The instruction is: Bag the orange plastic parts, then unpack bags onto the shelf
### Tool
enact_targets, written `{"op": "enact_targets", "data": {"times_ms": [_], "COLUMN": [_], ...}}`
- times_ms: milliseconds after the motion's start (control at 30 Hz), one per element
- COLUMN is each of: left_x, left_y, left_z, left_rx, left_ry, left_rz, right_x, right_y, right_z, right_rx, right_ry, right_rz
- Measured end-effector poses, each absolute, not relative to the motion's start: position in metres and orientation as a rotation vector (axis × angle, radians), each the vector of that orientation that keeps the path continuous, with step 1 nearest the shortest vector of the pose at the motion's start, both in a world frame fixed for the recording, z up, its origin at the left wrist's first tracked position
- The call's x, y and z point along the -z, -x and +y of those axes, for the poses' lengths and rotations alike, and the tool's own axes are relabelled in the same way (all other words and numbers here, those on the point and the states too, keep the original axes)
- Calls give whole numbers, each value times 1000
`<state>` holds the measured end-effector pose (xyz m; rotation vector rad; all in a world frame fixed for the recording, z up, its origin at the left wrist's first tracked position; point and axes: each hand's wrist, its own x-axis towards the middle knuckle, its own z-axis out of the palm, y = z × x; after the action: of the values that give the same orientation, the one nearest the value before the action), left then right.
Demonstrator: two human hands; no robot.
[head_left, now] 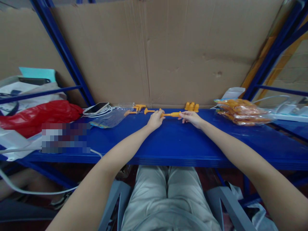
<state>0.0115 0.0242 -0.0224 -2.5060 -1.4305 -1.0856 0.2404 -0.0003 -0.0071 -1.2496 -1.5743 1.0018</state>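
Between my two hands, just above the blue tabletop, lies an orange plastic rod with a spiral-ribbed shaft and a smoother, thicker right end. My left hand is closed round its left end. The fingers of my right hand pinch the thick end. Left of my left hand, a ribbed orange piece with a wider head partly shows. More orange plastic pieces lie beyond it. Several short orange cup-shaped pieces stand behind my right hand.
A flat clear plastic bag lies to the left, near a phone and a coiled white cable. Farther left is a red plastic bag. A clear bag of orange pieces sits right. Cardboard forms the back wall between blue posts.
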Motion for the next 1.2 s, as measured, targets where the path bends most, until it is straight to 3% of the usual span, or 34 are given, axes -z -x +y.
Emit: {"op": "enact_targets", "data": {"times_ms": [1200], "left_x": [24], "left_y": [-5], "left_z": [35], "left_rx": [1137], "left_ry": [2518], "left_rz": [-1376], "right_x": [6], "right_y": [-243], "right_z": [1], "right_rx": [-1045], "right_ry": [1256], "right_rz": [-1635]}}
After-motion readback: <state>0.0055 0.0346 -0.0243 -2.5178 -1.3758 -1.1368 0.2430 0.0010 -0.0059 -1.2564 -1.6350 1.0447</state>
